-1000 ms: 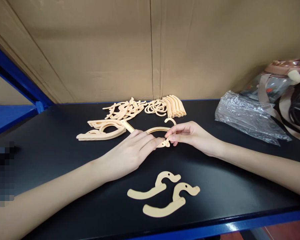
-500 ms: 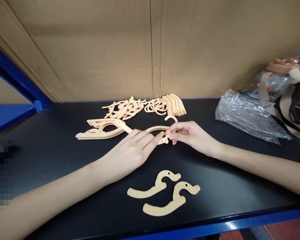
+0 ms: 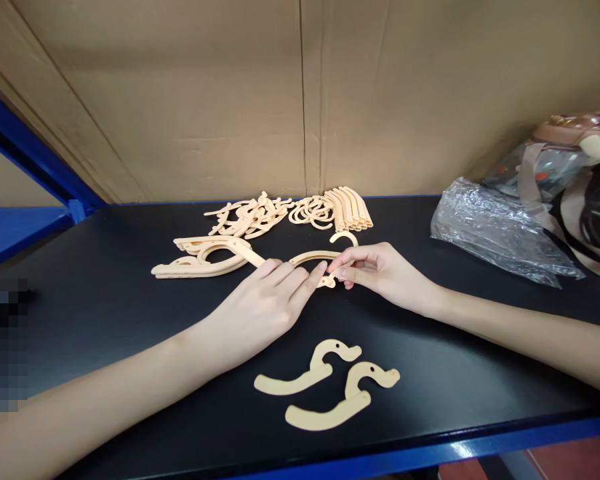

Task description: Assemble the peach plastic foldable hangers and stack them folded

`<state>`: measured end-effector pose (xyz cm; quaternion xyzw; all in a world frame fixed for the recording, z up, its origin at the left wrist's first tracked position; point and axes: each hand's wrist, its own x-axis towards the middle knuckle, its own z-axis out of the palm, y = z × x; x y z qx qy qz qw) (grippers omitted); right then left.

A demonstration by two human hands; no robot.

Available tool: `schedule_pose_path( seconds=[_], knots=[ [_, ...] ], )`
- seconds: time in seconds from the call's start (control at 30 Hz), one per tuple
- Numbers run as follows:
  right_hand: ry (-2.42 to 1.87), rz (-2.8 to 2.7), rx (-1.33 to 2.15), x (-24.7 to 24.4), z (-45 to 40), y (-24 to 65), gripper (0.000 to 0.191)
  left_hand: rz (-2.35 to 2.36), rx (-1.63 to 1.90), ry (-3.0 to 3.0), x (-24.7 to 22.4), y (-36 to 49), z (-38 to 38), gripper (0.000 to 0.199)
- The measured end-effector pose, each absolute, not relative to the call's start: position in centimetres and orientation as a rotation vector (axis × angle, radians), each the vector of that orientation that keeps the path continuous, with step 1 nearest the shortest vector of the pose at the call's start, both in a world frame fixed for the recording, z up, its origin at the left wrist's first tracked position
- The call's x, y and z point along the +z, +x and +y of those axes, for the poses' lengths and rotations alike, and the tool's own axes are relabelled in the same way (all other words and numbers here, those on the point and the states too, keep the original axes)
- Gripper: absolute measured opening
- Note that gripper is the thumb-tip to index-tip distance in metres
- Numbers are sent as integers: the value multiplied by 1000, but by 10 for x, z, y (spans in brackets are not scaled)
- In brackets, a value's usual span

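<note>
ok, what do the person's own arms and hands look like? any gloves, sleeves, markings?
Left hand and right hand: no gloves, no rings on the fingers that show. Left forearm and right forearm: slim, no sleeves, watch, bracelet, cables or markings in view.

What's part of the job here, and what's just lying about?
Likely in the job:
hook, pinched by the right hand
curved bar beside it
two swanlike pieces
stacked pieces
heaped pieces
row of curved pieces

Probably just lying about:
crumpled clear plastic
bottle
</note>
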<state>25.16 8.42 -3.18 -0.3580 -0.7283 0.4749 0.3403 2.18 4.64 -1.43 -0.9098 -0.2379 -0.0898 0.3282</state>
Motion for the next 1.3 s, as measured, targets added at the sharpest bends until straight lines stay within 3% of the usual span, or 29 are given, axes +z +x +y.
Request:
schedule_pose_path(
  seconds=[0.53,0.7,0.9,1.07,1.3],
  knots=[
    [-832,-1799,1342,-34,86,247,21,-772,-344,-2557,-18,28,50,42],
    [-837,-1926,992,-26,71,250,40,-1491,-721,-2942,-6,26,43,27],
    [-899,-2210,104,-26,81,259,16,-2337,-1302,-3189,17,17,46,33],
    [-966,-2500,71,-31,90,257,29,-2559,-1437,-3224,19,15,56,40],
    [-949,-2519,143,-38,90,257,36,-2627,-1492,-3186,5,14,61,17]
  ],
)
